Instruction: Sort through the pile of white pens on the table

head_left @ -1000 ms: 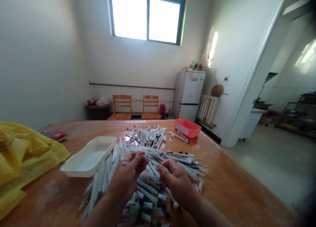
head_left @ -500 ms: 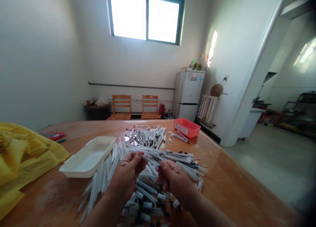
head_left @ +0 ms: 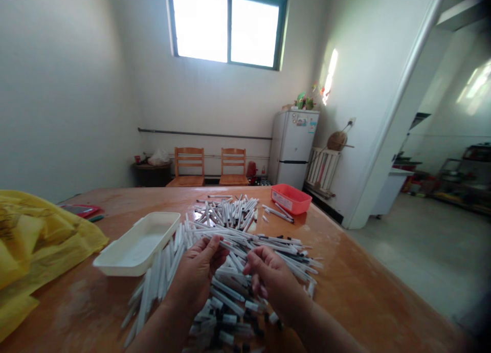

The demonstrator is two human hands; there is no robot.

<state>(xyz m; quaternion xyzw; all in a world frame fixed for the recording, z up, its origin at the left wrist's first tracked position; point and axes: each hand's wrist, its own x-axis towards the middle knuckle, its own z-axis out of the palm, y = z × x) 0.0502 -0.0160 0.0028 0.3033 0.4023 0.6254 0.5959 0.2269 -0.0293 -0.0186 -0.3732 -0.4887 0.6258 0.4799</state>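
Note:
My left hand (head_left: 197,266) is closed, thumb and forefinger pinching a slim white pen (head_left: 235,249). The pen slants down to the right, toward my right hand (head_left: 270,273). That hand is also closed, with its fingertips at the pen's far end; the exact contact is partly hidden. Both hands hover over a big heap of white pen barrels (head_left: 215,230). Loose clear and black caps (head_left: 226,320) lie below, between my forearms. A second cluster of pens with dark ends (head_left: 240,212) lies farther back.
A cream tray (head_left: 100,263) stands left of the heap, and a red plastic basket (head_left: 295,206) at the back right. A few pens (head_left: 278,212) lie beside the basket. Yellow plastic bag (head_left: 49,245) covers the table's left side. Two wooden chairs (head_left: 189,163) and a fridge (head_left: 293,143) stand beyond.
My right hand has shifted slightly and its fingers have rolled, the thumb moving a little left and down. My left hand stays put with the pen.

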